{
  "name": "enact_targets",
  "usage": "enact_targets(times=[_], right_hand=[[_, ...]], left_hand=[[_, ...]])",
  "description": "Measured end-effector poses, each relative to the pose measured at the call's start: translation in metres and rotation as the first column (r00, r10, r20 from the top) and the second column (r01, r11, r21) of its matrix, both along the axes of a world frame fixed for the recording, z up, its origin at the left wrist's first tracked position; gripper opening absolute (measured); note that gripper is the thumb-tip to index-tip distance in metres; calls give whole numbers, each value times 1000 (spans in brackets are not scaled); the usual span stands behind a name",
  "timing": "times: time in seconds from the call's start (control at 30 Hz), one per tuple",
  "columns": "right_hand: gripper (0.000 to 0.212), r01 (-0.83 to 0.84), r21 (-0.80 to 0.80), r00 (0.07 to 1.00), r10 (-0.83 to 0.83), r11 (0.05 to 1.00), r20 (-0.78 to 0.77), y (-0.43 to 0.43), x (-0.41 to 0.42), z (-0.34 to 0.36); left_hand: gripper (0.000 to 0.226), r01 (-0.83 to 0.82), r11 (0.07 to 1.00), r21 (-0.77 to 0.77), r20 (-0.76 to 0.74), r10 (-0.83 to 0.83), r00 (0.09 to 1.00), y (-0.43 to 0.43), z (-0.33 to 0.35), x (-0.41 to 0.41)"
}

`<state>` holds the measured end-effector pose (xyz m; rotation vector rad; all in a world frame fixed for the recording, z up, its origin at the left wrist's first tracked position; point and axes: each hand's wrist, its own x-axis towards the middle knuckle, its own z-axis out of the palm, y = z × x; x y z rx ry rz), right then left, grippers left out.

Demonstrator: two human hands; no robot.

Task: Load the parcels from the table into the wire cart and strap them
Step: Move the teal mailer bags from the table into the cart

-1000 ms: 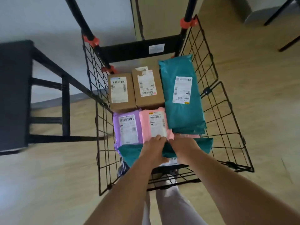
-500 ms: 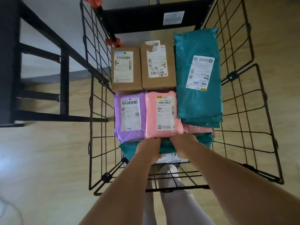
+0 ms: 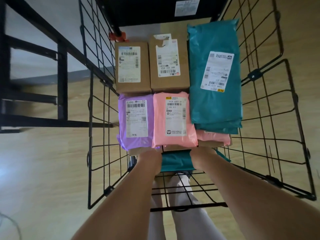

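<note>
Labels on every top parcel in the wire cart (image 3: 90, 118): white barcode sheets, mostly too small to read. On the pink bag (image 3: 173, 118), "902A Q303" and again "Q303". On the right brown box (image 3: 168, 64), upside down, roughly "A80 Z01 E03". Print on the left brown box (image 3: 132, 66), purple bag (image 3: 136, 118) and large teal bag (image 3: 214, 75) hard to read. White sticker (image 3: 187, 6) on the black back panel, unreadable.

Boxes at the far end, purple and pink bags just in front, touching. Large teal bag along the right side, over a second pink bag (image 3: 213, 137). Open wire floor only at the near end, by the hands.

Left hand (image 3: 150, 158) and right hand (image 3: 202, 155) at either end of a lower teal bag (image 3: 176, 161), at the near edge of the stack, fingers hidden beneath it; grip impossible to judge.

Black table frame (image 3: 60, 75) left of the cart, pale wood floor (image 3: 43, 161), white wall.
</note>
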<state>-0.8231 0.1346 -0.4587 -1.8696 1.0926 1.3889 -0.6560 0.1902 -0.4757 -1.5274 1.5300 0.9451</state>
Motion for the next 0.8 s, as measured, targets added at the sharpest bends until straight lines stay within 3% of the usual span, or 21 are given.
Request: enact_targets(times=[0.2,0.3,0.53,0.8], right_hand=[[44,78,148,992,-61,986,-112,2,-2,-21],[38,110,174,988,-88,979,-131,-4,5,-19],[36,171,208,974,-133,963,-183,-4,10,-20],[44,153,102,988,-152,983,-16,-8,18,28]], left_hand=[[45,-63,964,257,-94,90,992,-3,-28,-12],[47,-52,943,328,-79,83,993,-12,-32,-19],[22,27,926,376,-77,2,997,-21,-23,-32],[37,-66,950,304,-96,99,990,-30,34,-28]])
